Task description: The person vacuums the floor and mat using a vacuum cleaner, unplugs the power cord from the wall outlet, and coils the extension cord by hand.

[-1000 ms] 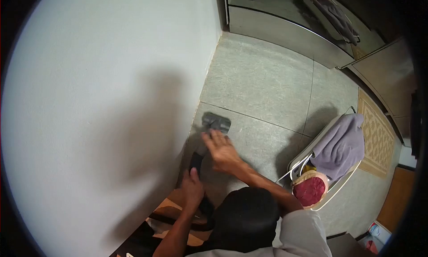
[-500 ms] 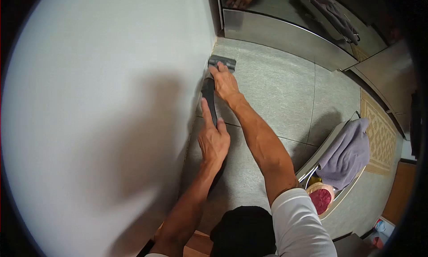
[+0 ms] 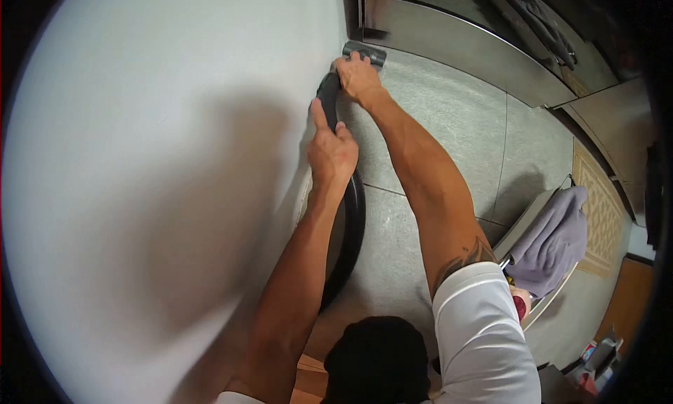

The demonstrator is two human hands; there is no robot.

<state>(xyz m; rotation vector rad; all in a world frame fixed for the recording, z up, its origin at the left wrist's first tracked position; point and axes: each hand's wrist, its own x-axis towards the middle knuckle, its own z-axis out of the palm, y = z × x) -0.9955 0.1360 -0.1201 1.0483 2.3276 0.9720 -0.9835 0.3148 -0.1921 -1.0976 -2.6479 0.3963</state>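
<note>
A dark vacuum cleaner nozzle (image 3: 375,54) lies on the grey tiled floor in the corner, close to the wall and the dark cabinet front. My right hand (image 3: 359,78) is closed around the neck just behind the nozzle. Lower down, my left hand (image 3: 332,155) wraps the curved black vacuum handle (image 3: 328,91), its index finger stretched along it. From there the black hose (image 3: 356,222) bends down beneath my left forearm. Both arms reach forward along the foot of the white wall.
The white wall (image 3: 175,124) rises along the left. A glossy cabinet front (image 3: 463,43) closes off the far side. At right stand a rack with a purple-grey towel (image 3: 550,239) and a patterned beige mat (image 3: 599,201). A black rounded shape (image 3: 378,358) fills the bottom middle.
Both hands have pushed the nozzle and handle forward along the wall into the corner by the cabinet. More of the hose shows now below my left hand.
</note>
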